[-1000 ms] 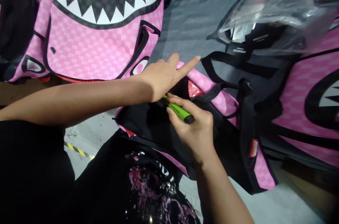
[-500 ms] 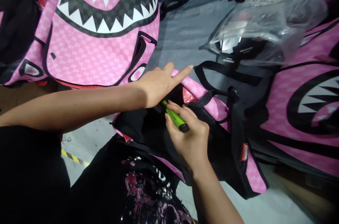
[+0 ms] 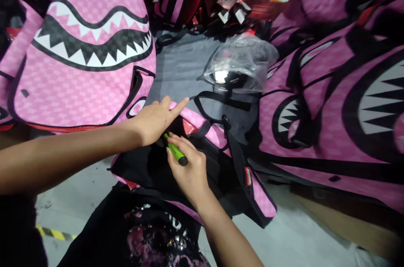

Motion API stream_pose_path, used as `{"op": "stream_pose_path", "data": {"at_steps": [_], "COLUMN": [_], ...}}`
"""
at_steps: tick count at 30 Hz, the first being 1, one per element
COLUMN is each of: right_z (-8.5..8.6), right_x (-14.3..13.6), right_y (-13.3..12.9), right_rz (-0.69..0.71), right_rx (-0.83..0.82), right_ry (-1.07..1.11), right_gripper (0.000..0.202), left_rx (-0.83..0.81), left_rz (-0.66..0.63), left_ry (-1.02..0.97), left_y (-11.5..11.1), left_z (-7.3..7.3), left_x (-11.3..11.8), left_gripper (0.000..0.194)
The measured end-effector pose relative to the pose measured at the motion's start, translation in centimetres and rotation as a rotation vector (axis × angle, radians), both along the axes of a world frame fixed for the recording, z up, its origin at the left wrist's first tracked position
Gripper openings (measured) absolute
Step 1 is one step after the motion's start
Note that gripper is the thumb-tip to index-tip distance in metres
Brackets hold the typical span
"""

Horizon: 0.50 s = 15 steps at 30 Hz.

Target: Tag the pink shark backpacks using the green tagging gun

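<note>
My right hand (image 3: 189,166) pinches a stubby green marker (image 3: 176,153) with a black rear end. Its front end points into the dark fabric beside my left hand, where the tip cannot be made out. Under both hands lies a black-and-pink backpack (image 3: 217,178), its black side up, with straps and a small red label. My left hand (image 3: 156,120) is bent over the pink edge of this backpack, one finger stretched out to the right and the others curled, partly hidden.
A pink backpack with a shark-mouth print (image 3: 85,94) stands at left. More pink backpacks (image 3: 328,132) crowd the right side. Behind my hands, a clear plastic bag (image 3: 243,61) with dark tags lies on a grey surface (image 3: 176,65). Red packets and tags (image 3: 233,2) are farther back.
The view has shifted, so hands and bags appear farther left and lower, with more of the background showing. Both hands keep nearly the same pose on the backpack.
</note>
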State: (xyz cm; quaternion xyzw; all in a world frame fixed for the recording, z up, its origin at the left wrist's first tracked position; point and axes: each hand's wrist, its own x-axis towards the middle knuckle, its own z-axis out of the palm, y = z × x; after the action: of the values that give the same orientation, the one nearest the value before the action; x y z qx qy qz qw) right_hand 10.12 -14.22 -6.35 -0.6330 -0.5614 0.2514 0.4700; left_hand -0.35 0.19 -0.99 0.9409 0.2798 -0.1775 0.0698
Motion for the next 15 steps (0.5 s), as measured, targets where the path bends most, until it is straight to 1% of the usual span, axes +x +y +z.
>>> {"op": "stream_pose_path", "data": {"at_steps": [3,7,10,12,14,15], "right_z": [-0.01,-0.15,-0.39,-0.53,-0.28,0.12], "right_x": [0.22,0.48,0.22,-0.19,-0.45,-0.38], "right_y": [-0.15,-0.21,-0.09,0.04,0.14,0.16], "right_rz": [0.010,-0.066,-0.037,-0.059,-0.064,-0.033], "right_rx": [-0.033,-0.076,-0.097,-0.084,-0.076,-0.086], "right_ry": [0.046,0.083,0.124,0.112,0.114,0.139], "right_gripper": [0.021,0.019,0.018,0.018,0.019,0.019], "left_rx": [-0.012,-0.011,-0.010,-0.013,-0.011,-0.011], "left_rz": [0.005,0.014,0.023,0.023,0.012,0.004], "left_ry": [-0.013,0.007,0.003,-0.005,-0.016,-0.023], "left_y": [-0.18,-0.40,-0.56,-0.60,-0.56,-0.52], "left_z": [0.37,0.60,0.71,0.75,0.74,0.70], "left_x": [0.23,0.48,0.47,0.36,0.19,0.10], "left_gripper": [0.095,0.090,0.087,0.087,0.088,0.089]}}
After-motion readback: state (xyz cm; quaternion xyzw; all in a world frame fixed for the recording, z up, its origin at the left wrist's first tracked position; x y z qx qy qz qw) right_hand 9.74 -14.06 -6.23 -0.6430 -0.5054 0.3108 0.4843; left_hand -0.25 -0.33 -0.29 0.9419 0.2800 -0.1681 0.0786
